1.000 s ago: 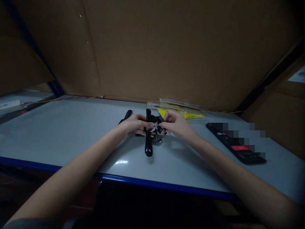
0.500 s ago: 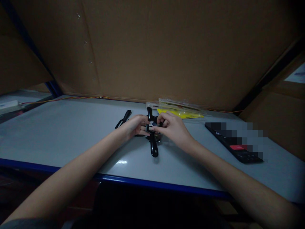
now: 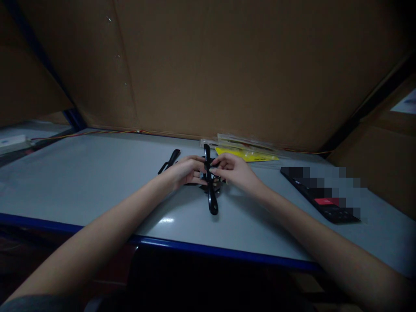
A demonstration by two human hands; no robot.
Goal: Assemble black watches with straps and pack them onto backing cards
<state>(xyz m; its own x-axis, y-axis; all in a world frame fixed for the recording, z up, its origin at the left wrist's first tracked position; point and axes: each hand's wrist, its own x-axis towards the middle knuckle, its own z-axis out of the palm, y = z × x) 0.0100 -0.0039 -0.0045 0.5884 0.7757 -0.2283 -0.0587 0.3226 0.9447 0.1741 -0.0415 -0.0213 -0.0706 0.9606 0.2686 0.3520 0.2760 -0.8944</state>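
Note:
A long glossy black plastic bar stands out over a small dark body, which my hands partly hide. My left hand grips the middle of the bar from the left, fingers curled around it. From the right, my right hand pinches the same spot, its fingertips meeting the left fingers. Just past my left hand, a shorter black plastic piece lies on the table, apart from both hands.
The pale grey table has a blue front edge. Behind my hands lie clear plastic packets with a yellow one. A black device sits to the right, partly blurred out. A wire runs along the cardboard back wall.
My hands have drawn closer together around the bar. The bar's lower end has shifted right. The shorter black piece has not moved.

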